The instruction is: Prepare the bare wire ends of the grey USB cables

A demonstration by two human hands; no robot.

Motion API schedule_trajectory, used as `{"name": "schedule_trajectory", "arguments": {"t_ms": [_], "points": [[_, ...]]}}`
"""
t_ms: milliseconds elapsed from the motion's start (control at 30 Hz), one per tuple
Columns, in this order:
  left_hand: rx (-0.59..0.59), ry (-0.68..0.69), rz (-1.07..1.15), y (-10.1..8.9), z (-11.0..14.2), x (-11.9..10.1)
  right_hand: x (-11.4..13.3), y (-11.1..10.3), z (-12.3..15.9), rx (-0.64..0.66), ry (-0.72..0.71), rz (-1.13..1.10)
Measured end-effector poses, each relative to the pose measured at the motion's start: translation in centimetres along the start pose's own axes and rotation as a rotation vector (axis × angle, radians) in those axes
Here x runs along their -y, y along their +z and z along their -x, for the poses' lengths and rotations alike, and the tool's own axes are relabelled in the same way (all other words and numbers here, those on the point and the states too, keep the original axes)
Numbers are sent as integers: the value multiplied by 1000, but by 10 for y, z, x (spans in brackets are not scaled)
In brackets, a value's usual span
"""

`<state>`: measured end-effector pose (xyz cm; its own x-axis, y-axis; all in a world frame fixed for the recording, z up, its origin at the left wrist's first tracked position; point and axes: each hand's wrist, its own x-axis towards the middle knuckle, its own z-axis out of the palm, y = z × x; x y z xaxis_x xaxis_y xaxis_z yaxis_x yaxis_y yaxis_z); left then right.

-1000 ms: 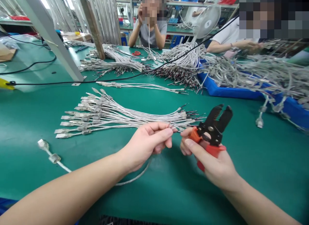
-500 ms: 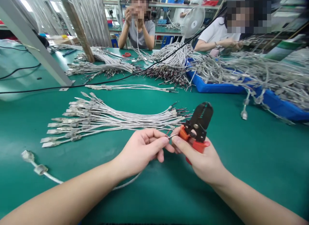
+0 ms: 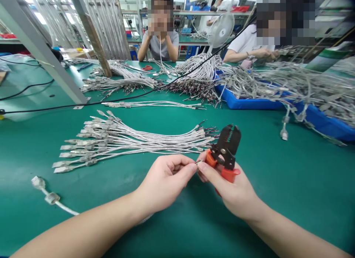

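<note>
My left hand (image 3: pixel 169 180) pinches the wire end of a white USB cable (image 3: pixel 66 209). Its connector end lies on the green table at the left, and my forearm hides the middle of the cable. In my right hand (image 3: pixel 224 184) is a wire stripper (image 3: pixel 225 149) with a black head and orange-red handles, its head pointing up and away from me. My right thumb and forefinger meet the thin wire tips at my left fingertips. Just beyond my hands lies a bundle of white USB cables (image 3: pixel 149 139), plugs to the left and bare ends to the right.
A few cables (image 3: pixel 155 103) lie behind the bundle. Further back are cable heaps (image 3: pixel 194 73) and blue bins (image 3: pixel 249 102) piled with cables at the right. A black cord (image 3: pixel 133 94) crosses the table near a grey post (image 3: pixel 52 62). Co-workers sit opposite.
My left fingers have closed further around the wire end, so less red wire shows. My right hand still holds the stripper. The whole view has shifted slightly.
</note>
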<state>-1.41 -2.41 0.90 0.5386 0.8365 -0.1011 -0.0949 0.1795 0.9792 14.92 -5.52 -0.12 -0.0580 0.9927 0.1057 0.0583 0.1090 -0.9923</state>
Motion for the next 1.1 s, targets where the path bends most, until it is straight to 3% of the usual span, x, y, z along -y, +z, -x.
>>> {"name": "schedule_trajectory", "arguments": {"t_ms": [200, 400, 567, 933, 1100], "points": [[-42, 32, 98, 3, -1, 0, 0, 0, 1, 46, 56, -15], [-142, -71, 191, 0, -3, -3, -4, -4, 1, 99, 123, -111], [-149, -96, 280, -7, -4, -5, -8, -6, 1, 172, 171, -58], [-238, 26, 298, -14, -8, -3, -2, -6, 1, 200, 186, 59], [-271, 83, 327, -15, -10, -2, -2, -2, 2, 182, 260, 77]]}}
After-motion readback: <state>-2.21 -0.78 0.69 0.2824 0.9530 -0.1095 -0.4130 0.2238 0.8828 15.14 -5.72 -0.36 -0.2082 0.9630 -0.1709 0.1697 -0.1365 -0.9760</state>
